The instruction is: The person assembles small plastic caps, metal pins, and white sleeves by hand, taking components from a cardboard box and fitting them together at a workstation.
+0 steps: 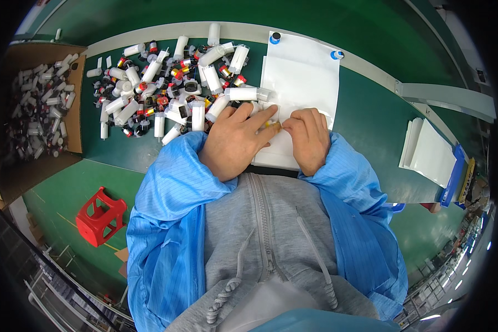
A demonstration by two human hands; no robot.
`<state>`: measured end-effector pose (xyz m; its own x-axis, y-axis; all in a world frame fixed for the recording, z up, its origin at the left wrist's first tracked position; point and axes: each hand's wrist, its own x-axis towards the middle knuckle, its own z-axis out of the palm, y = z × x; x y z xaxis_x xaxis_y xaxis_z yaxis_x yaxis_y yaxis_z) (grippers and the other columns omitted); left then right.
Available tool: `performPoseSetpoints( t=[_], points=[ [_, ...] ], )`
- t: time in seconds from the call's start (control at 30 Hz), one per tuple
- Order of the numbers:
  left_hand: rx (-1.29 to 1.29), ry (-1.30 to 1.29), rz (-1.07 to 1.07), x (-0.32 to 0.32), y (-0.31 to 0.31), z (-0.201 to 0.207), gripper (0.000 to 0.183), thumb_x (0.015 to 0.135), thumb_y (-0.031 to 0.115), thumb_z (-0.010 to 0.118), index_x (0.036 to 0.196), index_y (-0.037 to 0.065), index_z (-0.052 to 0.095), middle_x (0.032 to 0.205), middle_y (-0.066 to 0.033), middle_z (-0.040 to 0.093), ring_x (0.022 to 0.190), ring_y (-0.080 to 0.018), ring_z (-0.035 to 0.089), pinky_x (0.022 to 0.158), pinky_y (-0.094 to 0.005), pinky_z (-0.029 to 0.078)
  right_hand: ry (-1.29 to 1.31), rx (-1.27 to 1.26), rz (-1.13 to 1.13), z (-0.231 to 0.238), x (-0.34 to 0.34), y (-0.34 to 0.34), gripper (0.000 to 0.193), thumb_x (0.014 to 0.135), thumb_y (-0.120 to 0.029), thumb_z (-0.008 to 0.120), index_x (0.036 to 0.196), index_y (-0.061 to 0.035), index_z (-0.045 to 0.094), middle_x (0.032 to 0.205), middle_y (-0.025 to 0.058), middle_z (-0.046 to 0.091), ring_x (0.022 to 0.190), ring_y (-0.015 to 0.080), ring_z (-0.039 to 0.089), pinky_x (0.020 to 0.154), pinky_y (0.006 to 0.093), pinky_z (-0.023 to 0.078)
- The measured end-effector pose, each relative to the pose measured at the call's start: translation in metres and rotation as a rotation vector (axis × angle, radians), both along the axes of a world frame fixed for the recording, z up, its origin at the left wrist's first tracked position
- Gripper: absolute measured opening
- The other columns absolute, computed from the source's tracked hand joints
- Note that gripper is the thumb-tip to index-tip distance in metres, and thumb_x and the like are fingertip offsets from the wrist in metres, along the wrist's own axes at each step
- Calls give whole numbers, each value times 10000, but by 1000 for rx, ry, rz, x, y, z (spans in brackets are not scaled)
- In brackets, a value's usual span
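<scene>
My left hand [237,138] rests over the white sheets [300,72], its fingers closed about a small piece with a yellow spot [269,124]. That piece is mostly covered by the fingers, so its kind does not show. Close by on the right, my right hand [309,139] has its thumb and fingers pinched together beside the same piece; whatever lies in the pinch is hidden. Just beyond my left knuckles lies a white cylinder with a clear end [249,94], at the edge of a heap of white cylinders [198,115] mixed with black, red and yellow parts.
A cardboard box [74,105] full of similar parts stands at the left. Two small blue-capped bottles [275,38] sit on the sheets' far corners. More white sheets [429,152] lie at the right beside a blue bin edge [452,172]. A red stool [100,217] stands on the floor.
</scene>
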<state>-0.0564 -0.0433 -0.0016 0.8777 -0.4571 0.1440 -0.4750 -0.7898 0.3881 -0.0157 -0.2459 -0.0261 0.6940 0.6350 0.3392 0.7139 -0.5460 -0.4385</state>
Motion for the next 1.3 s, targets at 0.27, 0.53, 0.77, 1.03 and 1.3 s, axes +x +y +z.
performPoseSetpoints(
  t=[0.27, 0.53, 0.77, 1.03, 1.3],
  points=[
    [73, -16, -41, 0, -2, 4, 362, 827, 162, 560, 1152, 239, 700, 1264, -95, 560, 1020, -252, 510, 770, -376, 428, 950, 545, -208, 18, 34, -25, 91, 929, -33, 589, 991, 5, 534, 919, 30, 593, 857, 60, 540, 737, 211, 448],
    [68, 15, -42, -3, -2, 4, 374, 836, 145, 545, 1172, 232, 685, 1304, -111, 536, 1037, -265, 504, 778, -376, 424, 1204, 654, -52, 26, 74, -29, 166, 921, -53, 613, 1057, 12, 545, 958, 19, 607, 875, 75, 567, 777, 215, 466],
    [-95, -131, -89, -3, 4, 20, 368, 785, 109, 581, 1143, 102, 664, 1226, -115, 591, 941, -254, 578, 796, -362, 425, 1058, 647, 33, 67, 98, -7, 161, 907, -80, 656, 1014, 4, 570, 917, 14, 624, 861, 73, 583, 817, 209, 467],
    [31, -162, 329, 14, 31, 27, 445, 656, 137, 770, 1080, 103, 638, 1025, -67, 628, 959, -231, 575, 821, -396, 412, 1018, 901, 124, 78, 102, 37, 123, 923, -140, 652, 997, -72, 583, 839, -36, 616, 685, 14, 454, 585, 175, 323],
    [91, -172, 435, 3, 60, 30, 320, 713, 102, 718, 1028, 104, 663, 1005, -78, 637, 955, -273, 579, 773, -417, 455, 1107, 946, 13, 57, 103, 28, 149, 920, -194, 666, 993, -79, 607, 778, -59, 590, 630, 9, 412, 553, 176, 292]
  ],
)
